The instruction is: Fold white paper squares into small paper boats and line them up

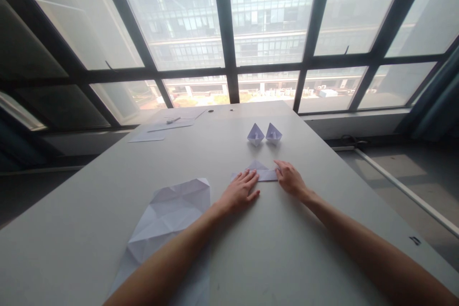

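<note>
The folded paper (pixel 267 175) is held down under the left hand (pixel 239 192) (fingers apart); its right end is touched by the right hand (pixel 291 180), finger closure undeterminable.

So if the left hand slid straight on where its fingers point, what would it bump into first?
Probably the right hand, across the folded paper that the left hand lies on. Depth is hard to judge, so it might just miss.

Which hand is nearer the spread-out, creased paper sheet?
Left. The left hand lies just right of the creased paper sheet, its forearm crossing over it; the right hand is farther right.
</note>
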`<control>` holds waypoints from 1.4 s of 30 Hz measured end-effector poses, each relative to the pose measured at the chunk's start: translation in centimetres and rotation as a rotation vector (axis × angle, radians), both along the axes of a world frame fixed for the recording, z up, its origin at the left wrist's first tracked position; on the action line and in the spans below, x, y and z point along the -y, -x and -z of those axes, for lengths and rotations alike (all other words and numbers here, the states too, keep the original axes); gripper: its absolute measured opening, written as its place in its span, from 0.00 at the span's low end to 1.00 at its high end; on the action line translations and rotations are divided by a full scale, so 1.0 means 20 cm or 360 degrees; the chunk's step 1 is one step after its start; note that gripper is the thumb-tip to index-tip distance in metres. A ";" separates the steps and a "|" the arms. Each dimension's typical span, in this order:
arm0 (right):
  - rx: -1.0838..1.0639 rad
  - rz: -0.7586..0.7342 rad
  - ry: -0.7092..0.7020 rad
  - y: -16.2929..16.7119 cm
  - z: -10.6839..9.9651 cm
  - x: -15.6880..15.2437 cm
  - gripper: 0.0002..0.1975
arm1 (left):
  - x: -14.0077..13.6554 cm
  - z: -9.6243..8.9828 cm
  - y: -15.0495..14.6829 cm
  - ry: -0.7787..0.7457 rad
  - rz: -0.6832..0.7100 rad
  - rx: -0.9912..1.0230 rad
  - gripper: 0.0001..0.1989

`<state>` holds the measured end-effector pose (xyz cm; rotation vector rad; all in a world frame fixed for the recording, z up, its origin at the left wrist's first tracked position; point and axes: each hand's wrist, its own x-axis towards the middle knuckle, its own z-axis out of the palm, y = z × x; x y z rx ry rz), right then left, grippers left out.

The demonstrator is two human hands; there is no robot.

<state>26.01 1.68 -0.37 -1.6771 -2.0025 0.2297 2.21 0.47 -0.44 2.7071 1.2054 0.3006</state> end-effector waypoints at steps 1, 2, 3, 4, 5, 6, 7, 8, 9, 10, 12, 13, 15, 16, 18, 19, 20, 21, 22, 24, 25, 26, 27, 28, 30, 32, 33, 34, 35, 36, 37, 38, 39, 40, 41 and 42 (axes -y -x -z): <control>-0.0046 0.0030 0.0036 -0.02 -0.02 -0.01 0.23 | 0.00 0.00 0.00 0.0003 0.0025 0.0003 0.30; -0.0082 0.0040 0.0092 -0.03 -0.04 -0.02 0.22 | 0.00 -0.01 0.00 0.0004 0.0051 0.0008 0.30; -0.0106 0.0036 0.0156 -0.05 -0.06 -0.03 0.21 | 0.00 -0.01 0.00 0.0003 0.0074 0.0012 0.29; -0.0119 0.0024 0.0215 -0.05 -0.07 -0.03 0.21 | 0.00 -0.01 0.00 0.0004 0.0097 0.0013 0.29; -0.0120 0.0007 0.0270 -0.06 -0.09 -0.03 0.20 | 0.00 -0.02 0.00 0.0005 0.0120 0.0010 0.29; -0.0108 -0.0009 0.0320 -0.07 -0.10 -0.03 0.21 | 0.01 -0.02 0.00 0.0006 0.0145 0.0005 0.28; -0.0086 -0.0024 0.0363 -0.07 -0.12 -0.03 0.23 | 0.01 -0.03 0.00 0.0007 0.0171 -0.0002 0.28; -0.0056 -0.0039 0.0405 -0.07 -0.13 -0.02 0.25 | 0.01 -0.03 0.00 0.0010 0.0196 -0.0009 0.28; -0.0021 -0.0052 0.0451 -0.08 -0.13 -0.02 0.26 | 0.01 -0.04 0.00 0.0013 0.0214 -0.0013 0.27; 0.0015 -0.0060 0.0493 -0.08 -0.14 -0.01 0.27 | 0.01 -0.04 0.00 0.0017 0.0224 -0.0013 0.27; 0.0058 -0.0055 0.0548 -0.09 -0.14 -0.01 0.26 | 0.02 -0.04 0.00 0.0026 0.0227 -0.0007 0.27; 0.0065 -0.0045 0.0558 -0.09 -0.14 -0.01 0.26 | 0.02 -0.04 0.00 0.0031 0.0226 -0.0005 0.27; 0.0051 -0.0027 0.0561 -0.09 -0.14 0.00 0.25 | 0.01 -0.04 0.00 0.0039 0.0226 -0.0005 0.27; 0.0030 -0.0021 0.0568 -0.09 -0.13 -0.01 0.24 | 0.01 -0.04 0.00 0.0043 0.0227 -0.0008 0.27; -0.0024 -0.0016 0.0602 -0.08 -0.12 -0.01 0.21 | 0.01 -0.04 0.00 0.0047 0.0226 -0.0017 0.27; -0.0051 -0.0015 0.0623 -0.08 -0.12 -0.01 0.19 | 0.02 -0.04 0.00 0.0039 0.0222 -0.0024 0.27; -0.0074 -0.0013 0.0639 -0.07 -0.12 -0.01 0.17 | 0.02 -0.04 0.00 0.0024 0.0215 -0.0030 0.27; -0.0088 -0.0013 0.0645 -0.06 -0.12 -0.01 0.15 | 0.02 -0.04 0.00 0.0005 0.0207 -0.0037 0.27; -0.0094 -0.0015 0.0641 -0.05 -0.12 -0.01 0.13 | 0.02 -0.04 0.00 -0.0012 0.0200 -0.0042 0.26; -0.0085 -0.0014 0.0619 -0.04 -0.12 0.00 0.12 | 0.03 -0.04 0.00 -0.0026 0.0190 -0.0049 0.26; -0.0076 -0.0011 0.0600 -0.04 -0.13 0.00 0.12 | 0.03 -0.04 0.00 -0.0019 0.0189 -0.0051 0.26; -0.0067 -0.0007 0.0577 -0.03 -0.13 0.00 0.13 | 0.03 -0.04 0.00 -0.0008 0.0189 -0.0053 0.26; -0.0062 -0.0001 0.0557 -0.03 -0.13 0.00 0.14 | 0.03 -0.04 0.00 0.0002 0.0189 -0.0056 0.26; -0.0064 0.0007 0.0541 -0.03 -0.14 0.01 0.15 | 0.03 -0.04 0.00 0.0010 0.0186 -0.0059 0.26; -0.0095 0.0024 0.0520 -0.04 -0.14 0.01 0.19 | 0.03 -0.04 0.00 0.0019 0.0176 -0.0066 0.26; -0.0164 0.0037 0.0512 -0.05 -0.13 0.00 0.22 | 0.03 -0.04 0.00 0.0025 0.0166 -0.0072 0.26; -0.0222 0.0039 0.0509 -0.05 -0.13 0.00 0.23 | 0.03 -0.04 0.00 0.0026 0.0164 -0.0073 0.26; -0.0299 0.0039 0.0509 -0.05 -0.12 -0.01 0.24 | 0.03 -0.04 0.00 0.0026 0.0164 -0.0071 0.26; -0.0392 0.0035 0.0506 -0.05 -0.12 -0.01 0.25 | 0.03 -0.03 0.00 0.0023 0.0158 -0.0061 0.26; -0.0500 0.0027 0.0491 -0.06 -0.11 -0.02 0.26 | 0.03 -0.03 0.00 0.0012 0.0135 -0.0038 0.26; -0.0616 0.0010 0.0461 -0.06 -0.10 -0.03 0.27 | 0.02 -0.02 0.00 -0.0011 0.0087 0.0004 0.25; -0.0731 -0.0020 0.0417 -0.06 -0.09 -0.04 0.28 | 0.01 -0.02 0.00 -0.0055 0.0002 0.0073 0.25; -0.0839 -0.0063 0.0367 -0.06 -0.08 -0.05 0.28 | 0.00 -0.01 0.00 -0.0120 -0.0117 0.0169 0.26; -0.0934 -0.0115 0.0319 -0.06 -0.06 -0.06 0.26 | -0.01 0.00 0.01 -0.0199 -0.0257 0.0282 0.27; -0.1014 -0.0168 0.0281 -0.06 -0.05 -0.07 0.24 | -0.03 0.00 0.03 -0.0281 -0.0405 0.0401 0.28; -0.1071 -0.0211 0.0254 -0.07 -0.04 -0.07 0.21 | -0.05 0.01 0.04 -0.0348 -0.0542 0.0510 0.29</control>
